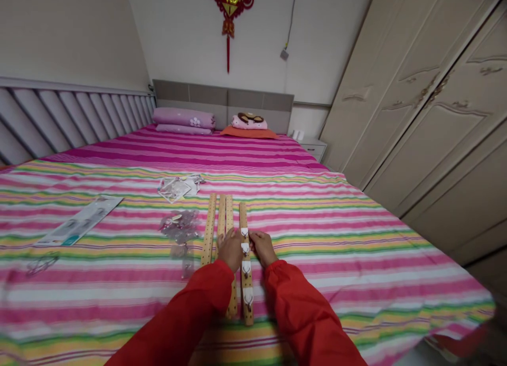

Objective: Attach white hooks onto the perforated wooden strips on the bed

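Observation:
A perforated wooden strip [249,320] lies lengthwise in front of me, with several white adhesive hooks [246,270] in a row along it. My left hand [231,250] is closed at the strip's left edge, its fingertips beside the topmost hook [244,232]. From the other side, my right hand [263,247] has bent fingers against the strip's right edge near that same hook. The exact grip of the fingertips is too small to make out. More perforated wooden strips [209,226] lie parallel to the left, partly hidden under my left hand and sleeve.
Left of the strips is a pile of clear plastic pieces [180,226], with plastic packets [174,188] behind it. A flat hook package [81,221] and scissors [43,263] lie farther left. Everything rests on a striped bedsheet [356,260]; a wardrobe [428,107] stands at the right.

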Demonstrator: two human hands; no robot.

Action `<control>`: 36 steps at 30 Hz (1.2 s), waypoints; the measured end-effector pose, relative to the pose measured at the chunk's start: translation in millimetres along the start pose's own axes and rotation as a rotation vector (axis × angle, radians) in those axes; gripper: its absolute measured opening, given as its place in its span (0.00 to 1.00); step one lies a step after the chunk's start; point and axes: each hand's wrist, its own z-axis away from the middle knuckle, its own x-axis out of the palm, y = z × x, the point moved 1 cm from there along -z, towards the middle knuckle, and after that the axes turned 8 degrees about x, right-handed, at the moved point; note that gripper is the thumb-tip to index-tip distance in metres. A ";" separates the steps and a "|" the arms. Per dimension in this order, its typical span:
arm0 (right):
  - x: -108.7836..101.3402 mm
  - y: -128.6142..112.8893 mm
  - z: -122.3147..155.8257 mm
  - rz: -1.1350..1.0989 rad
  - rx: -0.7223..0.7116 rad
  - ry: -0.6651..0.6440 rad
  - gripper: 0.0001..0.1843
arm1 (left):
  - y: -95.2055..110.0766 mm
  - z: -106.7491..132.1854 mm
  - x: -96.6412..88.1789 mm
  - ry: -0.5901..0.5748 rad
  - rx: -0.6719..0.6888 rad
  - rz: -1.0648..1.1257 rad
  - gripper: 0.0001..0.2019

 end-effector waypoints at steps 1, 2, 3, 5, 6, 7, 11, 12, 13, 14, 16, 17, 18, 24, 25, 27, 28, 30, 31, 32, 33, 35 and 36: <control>-0.6 -0.2 4.6 0.008 -0.006 -0.001 0.13 | 0.8 2.9 0.7 -0.009 -0.001 0.002 0.27; -1.4 -0.4 9.6 0.011 -0.012 -0.004 0.14 | 1.6 6.6 1.1 -0.017 0.000 0.001 0.28; -2.5 -0.2 14.8 0.017 -0.020 -0.006 0.14 | 2.5 11.0 1.5 -0.025 0.008 -0.001 0.28; -5.4 1.3 24.8 0.044 -0.038 -0.009 0.16 | 4.6 21.4 1.9 -0.041 0.032 -0.007 0.29; -7.1 2.7 29.1 0.075 -0.050 -0.006 0.17 | 5.5 26.9 2.0 -0.046 0.046 -0.007 0.29; -8.7 4.4 32.7 0.109 -0.060 0.000 0.18 | 6.2 32.0 1.7 -0.049 0.060 -0.003 0.29; -13.5 10.7 41.0 0.145 -0.069 0.014 0.17 | -1.5 40.7 -8.7 -0.098 0.120 0.136 0.24; -13.9 11.3 42.3 0.141 -0.062 0.012 0.18 | -8.0 38.7 -15.5 -0.128 0.139 0.216 0.23; -14.0 11.2 43.6 0.132 -0.053 0.009 0.18 | -17.1 35.0 -24.6 -0.154 0.156 0.303 0.20; -13.9 10.7 45.0 0.121 -0.042 0.004 0.19 | -28.8 29.8 -36.1 -0.169 0.164 0.395 0.18; -13.3 8.8 47.7 0.089 -0.027 0.000 0.19 | -60.1 16.1 -65.3 -0.068 0.143 0.462 0.15; -12.9 7.9 48.9 0.075 -0.026 -0.001 0.19 | -78.5 8.6 -81.6 0.029 0.133 0.451 0.14; -12.5 7.0 49.8 0.065 -0.028 0.000 0.19 | -97.9 1.5 -97.1 0.105 0.096 0.411 0.13; -11.5 8.0 49.4 0.041 -0.051 0.011 0.19 | -185.5 -24.5 -143.3 0.192 -0.308 0.080 0.09; -11.7 8.7 48.9 0.041 -0.052 0.009 0.19 | -190.3 -26.7 -142.7 0.171 -0.330 0.040 0.10; -12.2 9.9 47.9 0.042 -0.055 0.007 0.19 | -193.0 -31.0 -138.6 0.143 -0.355 -0.053 0.10; -12.4 10.3 47.6 0.042 -0.056 0.006 0.19 | -192.1 -33.0 -136.3 0.140 -0.356 -0.090 0.10; -12.6 10.3 47.3 0.041 -0.060 0.007 0.20 | -188.9 -36.9 -132.3 0.137 -0.361 -0.127 0.09; -12.6 10.1 47.4 0.042 -0.061 0.009 0.21 | -187.5 -38.7 -131.0 0.134 -0.365 -0.128 0.08; -12.5 9.7 47.7 0.045 -0.062 0.009 0.21 | -186.7 -40.1 -130.0 0.132 -0.370 -0.119 0.07; -12.5 9.2 48.0 0.048 -0.061 0.010 0.21 | -186.5 -41.3 -129.5 0.136 -0.375 -0.104 0.07; -12.3 8.2 48.9 0.052 -0.058 0.009 0.21 | -188.0 -42.6 -129.4 0.156 -0.386 -0.056 0.07; -12.3 7.9 49.2 0.051 -0.056 0.006 0.21 | -189.5 -42.6 -129.7 0.170 -0.392 -0.020 0.08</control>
